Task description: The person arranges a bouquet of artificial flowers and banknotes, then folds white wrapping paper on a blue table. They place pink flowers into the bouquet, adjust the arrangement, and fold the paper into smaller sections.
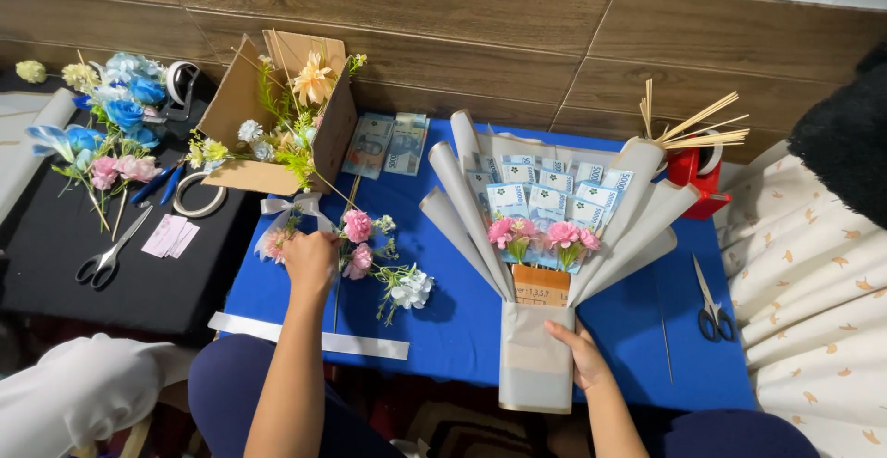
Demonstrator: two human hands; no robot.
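**Blue Table, Busy Hands**

Blue cloth covers the small table (462, 319) in the middle. Behind it runs a wall of big brown tiles with a white strip on top.

The left hand (309, 262) rests on a bunch of pink flowers (358, 241) lying on the blue cloth. Its fingers curl down over the stems, but they are partly hidden, so it may be gripping them or only touching. White flowers (410, 288) lie just beside it.

The right hand (575, 352) holds the bouquet (545, 236) at its bottom wrap, fingers closed around the paper. The bouquet lies flat on the table, its top pointing at the wall. Grey paper fans out around folded bills and pink flowers.

More bills (388, 144) lie near the wall. A cardboard box (249, 111) full of flowers sits at the table's left corner. A white paper strip (305, 336) lies along the near edge. Scissors (711, 305) lie at the right, near a red tape holder (695, 176) with thin wooden sticks (693, 125).

To the left is a black surface (148, 282) with blue flowers (120, 111), a tape roll (199, 195) and grey scissors (109, 256). White cloth with little orange marks (804, 273) is on the right.
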